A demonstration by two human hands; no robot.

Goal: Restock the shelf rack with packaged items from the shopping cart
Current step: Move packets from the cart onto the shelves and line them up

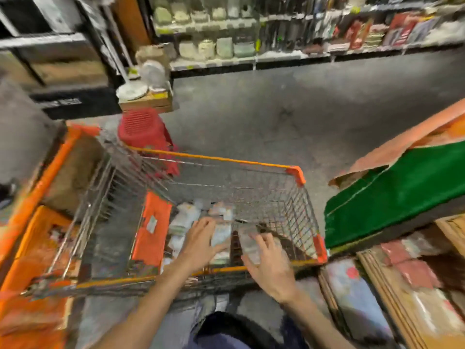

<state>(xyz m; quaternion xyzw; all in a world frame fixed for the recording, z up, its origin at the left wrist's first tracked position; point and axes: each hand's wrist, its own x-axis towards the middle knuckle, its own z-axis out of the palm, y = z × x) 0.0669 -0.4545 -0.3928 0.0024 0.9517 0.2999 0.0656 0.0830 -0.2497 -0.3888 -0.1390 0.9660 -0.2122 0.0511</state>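
The person leans over the shopping cart (297,172), both arms reaching down past its orange rim to the pale packets (186,217) heaped on the wire bottom. The right hand (270,265) has its fingers (261,239) curled over a clear packet (247,244) near the basket's near edge, and it looks like a real grasp. The left hand (200,244) lies spread on a neighbouring white packet (222,231), thumb at its lower edge; the picture is too smeared for me to tell whether those fingers are gripping or only resting. The shelf rack (377,280) with its wooden dividers stands just to the person's right, low down and close to the cart. These packets look light, soft and slick in their film wrap, so I'd expect them to sag and slide. Better to pinch them across the middle, thumb under and fingers over, than by a corner.
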